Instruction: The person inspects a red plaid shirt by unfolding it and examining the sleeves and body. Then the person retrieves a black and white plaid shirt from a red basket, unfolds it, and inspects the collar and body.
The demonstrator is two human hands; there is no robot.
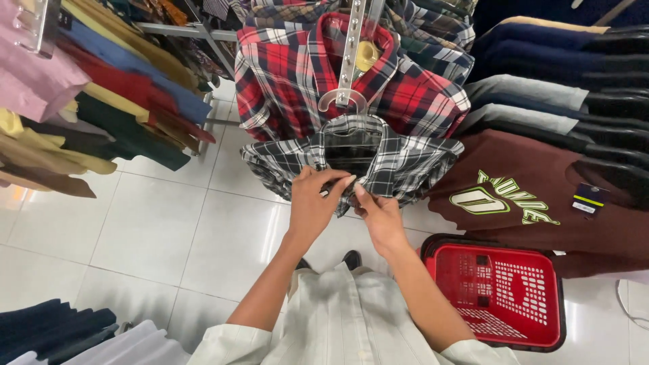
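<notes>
A black-and-white plaid shirt [412, 162] hangs on a clear hanger from a slanted metal display arm [351, 54]. My left hand [312, 203] pinches the shirt's front placket near the collar. My right hand [380, 215] grips the same front edge just beside it, fingers closed on the cloth. Behind this shirt hangs a red, white and black plaid shirt [284, 81] on the same arm.
A red plastic shopping basket [497, 334] stands on the white tiled floor at my right. A brown T-shirt [514, 196] with a pale print and dark folded garments hang at right. Racks of coloured shirts [101, 88] fill the left; dark clothes sit bottom left.
</notes>
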